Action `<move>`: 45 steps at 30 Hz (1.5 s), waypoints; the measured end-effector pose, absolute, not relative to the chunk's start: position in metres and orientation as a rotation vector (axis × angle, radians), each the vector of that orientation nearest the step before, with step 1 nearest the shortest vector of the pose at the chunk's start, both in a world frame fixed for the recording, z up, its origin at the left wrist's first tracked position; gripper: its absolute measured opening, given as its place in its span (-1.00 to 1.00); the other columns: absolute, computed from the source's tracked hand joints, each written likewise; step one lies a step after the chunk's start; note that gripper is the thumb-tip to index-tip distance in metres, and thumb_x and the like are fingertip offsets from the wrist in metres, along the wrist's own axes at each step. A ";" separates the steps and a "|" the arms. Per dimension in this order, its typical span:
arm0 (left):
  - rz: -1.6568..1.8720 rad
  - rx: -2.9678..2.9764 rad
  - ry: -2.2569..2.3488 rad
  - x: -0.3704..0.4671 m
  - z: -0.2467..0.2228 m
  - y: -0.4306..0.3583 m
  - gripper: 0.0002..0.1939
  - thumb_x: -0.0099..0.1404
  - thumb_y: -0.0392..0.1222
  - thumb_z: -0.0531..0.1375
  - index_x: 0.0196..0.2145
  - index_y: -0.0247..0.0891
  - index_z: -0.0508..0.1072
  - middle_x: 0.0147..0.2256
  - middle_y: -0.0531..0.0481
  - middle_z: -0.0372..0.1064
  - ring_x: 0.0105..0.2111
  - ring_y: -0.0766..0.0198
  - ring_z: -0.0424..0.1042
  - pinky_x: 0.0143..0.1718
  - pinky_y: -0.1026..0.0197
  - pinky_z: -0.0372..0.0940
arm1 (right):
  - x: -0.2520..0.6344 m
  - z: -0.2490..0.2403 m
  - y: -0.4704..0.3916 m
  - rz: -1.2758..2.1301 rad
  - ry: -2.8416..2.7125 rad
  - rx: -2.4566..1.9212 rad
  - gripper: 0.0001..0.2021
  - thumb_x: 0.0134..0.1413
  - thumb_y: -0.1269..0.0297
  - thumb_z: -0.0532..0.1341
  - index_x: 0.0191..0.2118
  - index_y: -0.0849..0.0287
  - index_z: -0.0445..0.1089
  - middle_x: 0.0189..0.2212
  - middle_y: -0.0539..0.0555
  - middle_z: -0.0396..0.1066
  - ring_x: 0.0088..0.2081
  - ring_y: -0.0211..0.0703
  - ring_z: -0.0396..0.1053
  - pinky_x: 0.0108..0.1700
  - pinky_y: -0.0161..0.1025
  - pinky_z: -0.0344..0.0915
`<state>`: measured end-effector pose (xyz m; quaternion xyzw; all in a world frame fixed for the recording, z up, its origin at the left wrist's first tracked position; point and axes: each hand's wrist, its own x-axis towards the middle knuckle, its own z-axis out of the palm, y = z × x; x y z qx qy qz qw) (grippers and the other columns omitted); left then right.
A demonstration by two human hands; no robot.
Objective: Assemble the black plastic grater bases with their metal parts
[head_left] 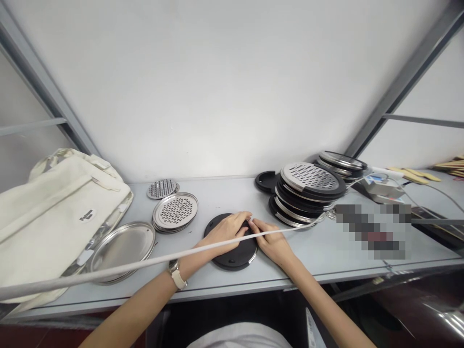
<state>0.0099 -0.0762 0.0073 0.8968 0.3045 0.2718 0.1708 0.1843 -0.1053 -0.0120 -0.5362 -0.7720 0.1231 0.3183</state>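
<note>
Resting across a black disc [237,251] in the head view, the left hand [226,231] has its fingers partly bent; the right hand [271,242] curls at the disc's right edge — whether either grips anything cannot be told. The disc lies on the worktop [224,195], between a perforated plate [177,211] and a taller stack [308,194].
</note>
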 end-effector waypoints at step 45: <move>0.728 2.544 0.905 0.011 0.007 -0.076 -0.69 0.32 -0.33 0.01 0.02 -0.22 0.18 -0.06 -0.09 0.33 -0.08 0.20 0.37 -0.04 0.14 0.30 | 0.183 -0.015 -0.104 0.309 -2.007 -1.393 -0.68 0.27 0.23 -0.07 -0.47 0.14 0.26 -0.60 0.01 0.32 -0.56 -0.22 0.23 -0.45 -0.29 0.07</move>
